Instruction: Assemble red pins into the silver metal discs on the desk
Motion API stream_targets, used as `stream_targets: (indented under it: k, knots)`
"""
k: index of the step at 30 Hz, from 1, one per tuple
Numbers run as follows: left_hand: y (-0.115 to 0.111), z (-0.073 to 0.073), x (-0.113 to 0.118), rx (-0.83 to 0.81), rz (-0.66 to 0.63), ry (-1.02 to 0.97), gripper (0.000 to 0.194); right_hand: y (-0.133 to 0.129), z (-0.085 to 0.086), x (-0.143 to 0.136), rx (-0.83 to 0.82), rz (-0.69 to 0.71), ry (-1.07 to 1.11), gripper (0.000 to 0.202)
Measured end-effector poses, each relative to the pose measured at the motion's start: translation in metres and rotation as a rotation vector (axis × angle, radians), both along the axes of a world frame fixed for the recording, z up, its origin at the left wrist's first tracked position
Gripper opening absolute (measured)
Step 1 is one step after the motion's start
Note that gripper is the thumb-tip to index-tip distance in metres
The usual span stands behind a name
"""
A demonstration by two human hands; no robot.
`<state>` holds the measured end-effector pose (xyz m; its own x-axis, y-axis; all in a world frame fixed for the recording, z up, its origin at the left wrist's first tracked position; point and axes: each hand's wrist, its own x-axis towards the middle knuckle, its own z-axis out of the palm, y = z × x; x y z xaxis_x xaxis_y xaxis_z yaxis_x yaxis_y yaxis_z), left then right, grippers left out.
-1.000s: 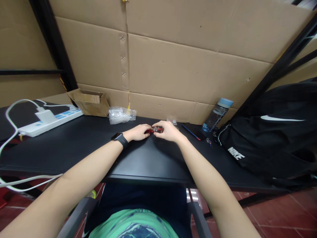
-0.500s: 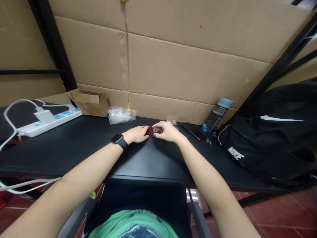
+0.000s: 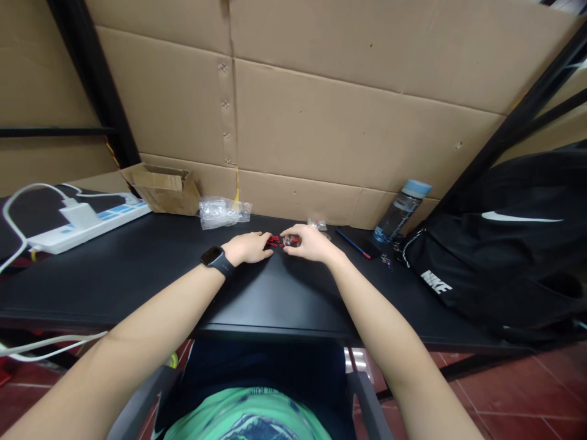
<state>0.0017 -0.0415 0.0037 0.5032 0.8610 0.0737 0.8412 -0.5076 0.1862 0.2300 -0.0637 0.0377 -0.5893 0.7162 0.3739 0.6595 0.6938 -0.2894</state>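
Red strands (image 3: 274, 241), one bunch, lie at the tips of our left hand (image 3: 249, 247) on the black desk (image 3: 257, 299), twelve o'clock from our seat; whether that grip pinches, we cannot tell. Our right hand (image 3: 312, 242) curls its grip around one clear piece (image 3: 292, 241). Handling both appears the step underway; the next move calls for fine fingerwork. Around our hands we count one box (image 3: 169, 194) and one plastic bag (image 3: 220, 214) at ten, one stick (image 3: 353, 243) at three.
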Motion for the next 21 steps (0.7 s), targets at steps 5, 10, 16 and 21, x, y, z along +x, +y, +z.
stream_targets:
  k: [5,10,16,21]
  knots:
    - [-0.005,0.001,0.0,0.023,-0.004,0.021,0.061,0.0,0.0,-0.001,0.007,-0.003,-0.025,0.036]
    - [-0.011,0.006,0.005,0.025,-0.054,0.03,0.055,-0.001,0.0,-0.001,0.0,-0.003,-0.044,0.036]
    - [-0.014,0.011,0.007,0.012,-0.051,0.035,0.056,-0.001,0.0,-0.001,-0.018,-0.01,-0.052,0.036]
    - [-0.014,0.011,0.006,0.016,-0.042,0.016,0.057,-0.001,-0.001,-0.002,-0.017,-0.006,-0.053,0.036]
